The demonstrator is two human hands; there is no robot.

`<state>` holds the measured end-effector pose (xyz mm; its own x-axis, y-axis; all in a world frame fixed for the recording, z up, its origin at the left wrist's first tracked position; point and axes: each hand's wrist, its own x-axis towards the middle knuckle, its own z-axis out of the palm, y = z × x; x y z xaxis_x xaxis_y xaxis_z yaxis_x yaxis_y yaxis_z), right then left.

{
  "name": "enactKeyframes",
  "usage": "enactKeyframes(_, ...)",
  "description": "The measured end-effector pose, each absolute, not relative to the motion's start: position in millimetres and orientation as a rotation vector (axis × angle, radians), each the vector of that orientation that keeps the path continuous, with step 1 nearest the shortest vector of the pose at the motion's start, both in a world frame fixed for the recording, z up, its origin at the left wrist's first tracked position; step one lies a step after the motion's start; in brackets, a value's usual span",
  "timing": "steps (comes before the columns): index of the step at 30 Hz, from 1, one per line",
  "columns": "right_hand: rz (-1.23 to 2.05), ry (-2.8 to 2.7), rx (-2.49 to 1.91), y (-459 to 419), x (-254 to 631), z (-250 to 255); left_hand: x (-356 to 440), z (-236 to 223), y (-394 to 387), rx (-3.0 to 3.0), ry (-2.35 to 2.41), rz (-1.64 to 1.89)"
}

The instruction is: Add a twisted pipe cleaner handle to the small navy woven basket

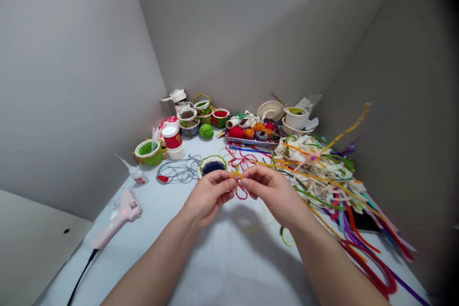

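Observation:
My left hand [214, 192] and my right hand [273, 189] meet above the middle of the table. Their fingertips pinch an orange pipe cleaner [236, 174] bent into a small arch. A thin red loop [243, 196] hangs just beneath it, between the hands; whether it is yarn or pipe cleaner is hard to tell. Behind my left hand sits a round basket [212, 158] with a green-and-white rim and a dark blue inside. Tangled pink-red yarn [234, 155] lies behind the fingers.
On the left are a pink glue gun [116, 220], a glue bottle [138, 175], grey cord [181, 169] and a green basket [148, 152]. Small baskets [188, 117] and a tray of yarn [253, 142] stand at the back. Pipe cleaners and strips [315, 172] heap on the right, near red-handled scissors [389, 275].

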<state>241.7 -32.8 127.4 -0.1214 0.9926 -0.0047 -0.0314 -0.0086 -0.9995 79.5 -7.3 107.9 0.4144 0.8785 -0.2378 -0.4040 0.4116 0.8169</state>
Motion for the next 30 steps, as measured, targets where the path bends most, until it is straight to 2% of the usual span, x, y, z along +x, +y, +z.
enactKeyframes(14,1.687,-0.611,-0.827,-26,224,105,91,110,-12,0.678,0.808,1.062)
enactKeyframes(30,1.658,-0.519,-0.833,-26,216,100,94,107,-15,0.581,0.831,1.047)
